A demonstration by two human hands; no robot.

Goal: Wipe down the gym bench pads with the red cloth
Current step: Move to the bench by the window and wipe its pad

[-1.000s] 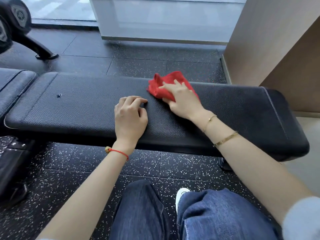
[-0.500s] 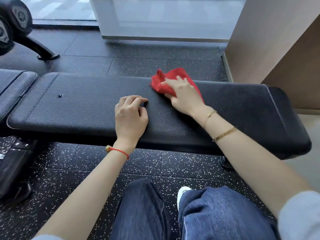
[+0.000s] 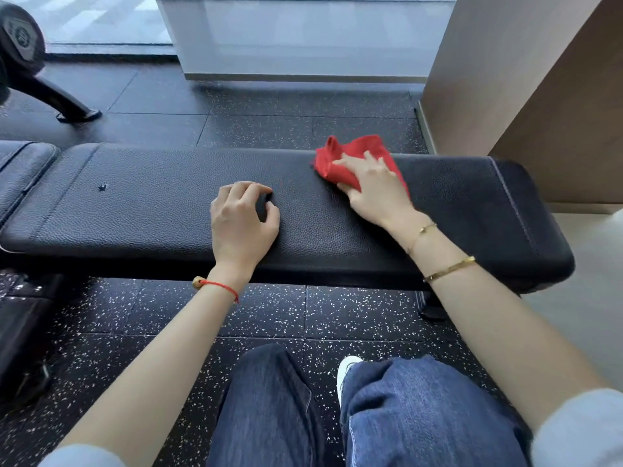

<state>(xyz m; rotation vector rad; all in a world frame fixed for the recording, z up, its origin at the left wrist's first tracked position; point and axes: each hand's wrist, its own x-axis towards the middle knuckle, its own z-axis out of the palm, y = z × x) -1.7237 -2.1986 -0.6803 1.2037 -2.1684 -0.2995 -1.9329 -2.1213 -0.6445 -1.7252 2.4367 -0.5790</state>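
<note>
A person's right hand (image 3: 372, 187) presses a crumpled red cloth (image 3: 350, 156) flat against the far edge of a black gym bench pad (image 3: 151, 210), fingers spread over the fabric and thumb tucked along its near side, while the left hand (image 3: 242, 220) rests on the middle of the same pad with fingers curled, grasping nothing. The cloth lies bunched on the pad's right half, one corner standing up beyond the fingertips and part of it hidden beneath the palm. It looks thin, soft and light, likely to fold and ride up unless kept flat under the whole hand, so pressure from the palm and spread fingers seems the better hold than a pinch at a corner. The pad's grained, leather-like cover appears firm and slightly cushioned, with a small nick (image 3: 102, 187) toward its left end. A second, shorter pad (image 3: 23, 166) adjoins at the left and shows no sign of being reached yet. Speckled rubber flooring (image 3: 354, 308) runs beneath, and the person's denim-clad knees (image 3: 404, 409) fill the foreground.
</note>
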